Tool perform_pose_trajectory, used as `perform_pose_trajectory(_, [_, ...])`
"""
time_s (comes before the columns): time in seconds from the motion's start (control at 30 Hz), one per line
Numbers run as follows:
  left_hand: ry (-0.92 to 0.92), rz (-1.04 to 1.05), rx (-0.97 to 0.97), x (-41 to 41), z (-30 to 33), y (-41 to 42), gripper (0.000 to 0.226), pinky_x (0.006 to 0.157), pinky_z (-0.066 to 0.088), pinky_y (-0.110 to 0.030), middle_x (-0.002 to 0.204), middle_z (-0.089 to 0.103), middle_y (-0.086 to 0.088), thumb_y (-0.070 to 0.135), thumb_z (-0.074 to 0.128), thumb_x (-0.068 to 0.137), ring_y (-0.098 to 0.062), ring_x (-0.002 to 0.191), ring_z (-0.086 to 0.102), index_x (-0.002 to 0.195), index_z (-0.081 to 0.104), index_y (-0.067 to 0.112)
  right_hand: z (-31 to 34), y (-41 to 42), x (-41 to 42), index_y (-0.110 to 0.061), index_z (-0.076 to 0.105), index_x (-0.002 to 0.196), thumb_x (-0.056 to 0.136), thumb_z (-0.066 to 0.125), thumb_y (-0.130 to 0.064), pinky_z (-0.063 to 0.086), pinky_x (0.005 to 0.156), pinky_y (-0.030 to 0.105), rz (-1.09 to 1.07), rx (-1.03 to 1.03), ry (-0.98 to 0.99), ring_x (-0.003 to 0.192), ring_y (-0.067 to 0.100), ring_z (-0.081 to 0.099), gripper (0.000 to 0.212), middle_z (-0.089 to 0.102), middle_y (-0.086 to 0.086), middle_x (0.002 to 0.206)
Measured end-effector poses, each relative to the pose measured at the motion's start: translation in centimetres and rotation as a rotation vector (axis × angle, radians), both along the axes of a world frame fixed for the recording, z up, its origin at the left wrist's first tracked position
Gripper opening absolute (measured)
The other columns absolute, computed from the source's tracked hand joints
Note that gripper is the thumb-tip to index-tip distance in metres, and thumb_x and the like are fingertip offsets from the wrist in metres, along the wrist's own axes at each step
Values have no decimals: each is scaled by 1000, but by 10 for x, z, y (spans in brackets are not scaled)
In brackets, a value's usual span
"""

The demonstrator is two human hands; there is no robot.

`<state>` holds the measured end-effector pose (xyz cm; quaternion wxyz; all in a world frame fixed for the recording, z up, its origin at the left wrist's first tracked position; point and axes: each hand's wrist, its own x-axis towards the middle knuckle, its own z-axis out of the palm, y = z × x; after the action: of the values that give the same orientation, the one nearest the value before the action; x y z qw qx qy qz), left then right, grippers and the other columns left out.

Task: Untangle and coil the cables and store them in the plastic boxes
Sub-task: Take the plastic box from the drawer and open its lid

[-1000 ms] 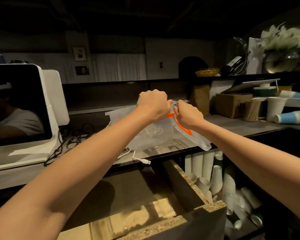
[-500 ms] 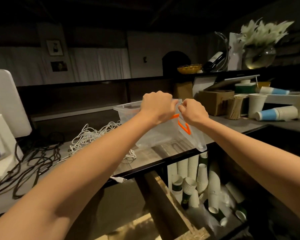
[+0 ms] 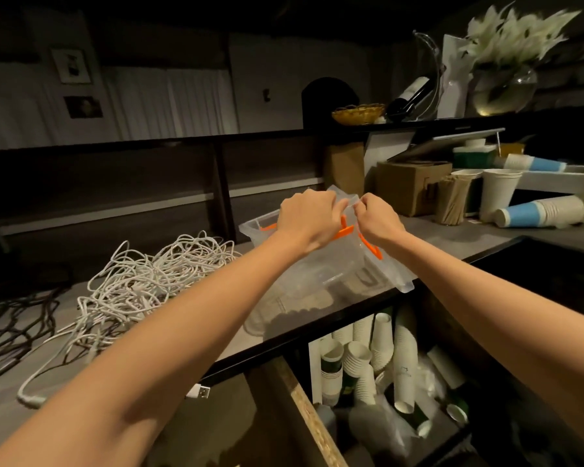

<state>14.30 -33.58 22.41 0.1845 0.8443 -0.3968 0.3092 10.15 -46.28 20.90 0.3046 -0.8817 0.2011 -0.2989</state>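
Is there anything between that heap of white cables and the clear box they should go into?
On the counter, nothing visible lies between the white cables and the plastic box. Both hands, left hand and right hand, grip the box's lid at the top.

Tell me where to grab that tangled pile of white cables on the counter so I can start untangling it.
Probably take the white cable pile by the long loop trailing toward the counter edge at its near left, coming from above. That strand lies apart from the dense knot, so it should pull free first. Both the left hand and right hand are gripping the plastic box.
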Motion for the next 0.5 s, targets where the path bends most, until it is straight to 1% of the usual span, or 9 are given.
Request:
perform_pose_trajectory(0.1, [71,-42,49,20,-11,-6,38,70,48,-39,81,61,-2,45,35,102,-25,78,60,74,49,24,-7,-11,13,-10,47,98,102,34,-20,37,75,36,87,15,32,89,24,48,17,50,8,96])
perform_pose_trajectory(0.13, [99,-57,102,25,-15,-7,38,69,47,-38,80,59,0,47,35,102,-25,78,59,73,47,26,-11,-13,16,-10,47,97,102,36,-19,36,73,33,115,18,52,87,22,47,15,50,8,94])
perform_pose_trajectory(0.2, [127,-57,228,35,-25,-6,38,68,45,-37,80,55,0,49,35,102,-25,79,57,77,48,24,-22,-15,22,-9,48,95,100,43,-18,34,71,31,151,2,113,84,20,47,12,51,6,90])
perform_pose_trajectory(0.3, [149,-70,341,47,-29,-2,39,68,49,-37,71,50,5,50,34,102,-24,77,58,84,54,22,-40,-17,33,-4,59,92,96,53,-17,36,66,30,171,-4,173,76,19,51,15,56,7,82])
perform_pose_trajectory(0.37, [178,-85,370,49,-25,2,38,71,51,-38,68,48,7,49,34,102,-22,76,58,84,55,22,-47,-17,36,-2,66,97,95,57,-16,37,58,25,195,37,198,64,14,50,17,57,2,74])
perform_pose_trajectory(0.4, [191,-87,381,49,-23,4,38,72,52,-39,67,48,8,48,34,102,-21,75,58,85,55,21,-49,-16,38,-2,68,99,94,58,-15,37,57,23,214,58,215,63,11,48,17,56,0,74])
perform_pose_trajectory(0.5, [242,-74,417,49,-18,14,41,73,52,-35,69,53,6,46,33,103,-19,75,62,94,59,15,-56,-8,42,-3,68,104,93,59,-14,37,64,22,255,29,262,73,9,51,17,59,0,84])
